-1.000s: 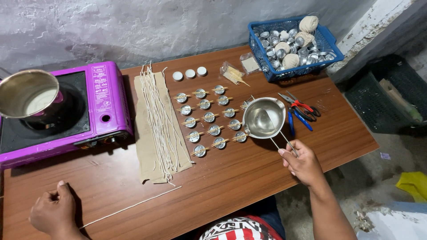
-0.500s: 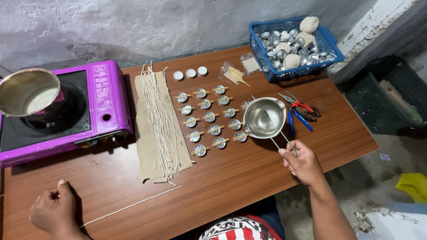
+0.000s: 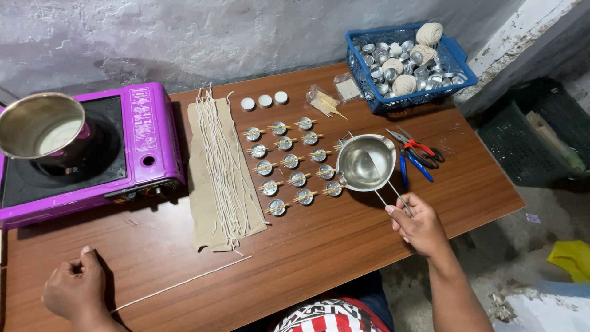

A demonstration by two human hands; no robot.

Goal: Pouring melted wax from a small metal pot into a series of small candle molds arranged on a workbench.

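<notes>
Beside the tealight cups, our right hand is pinching the ladle's wire handle; our left hand is resting loosely curled near a wick.

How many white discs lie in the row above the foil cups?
3: left disc, middle disc and right disc, side by side on the table between the wicks and the basket. None appears hidden.

Polished metal, glossy plastic and smooth wood on a work table.
Centre frame, a shiny steel ladle with a thin wire handle; at left, a glossy purple plastic stove bearing a dull metal pot; matt tan cloth under waxy white wicks; smooth brown wooden table.
</notes>
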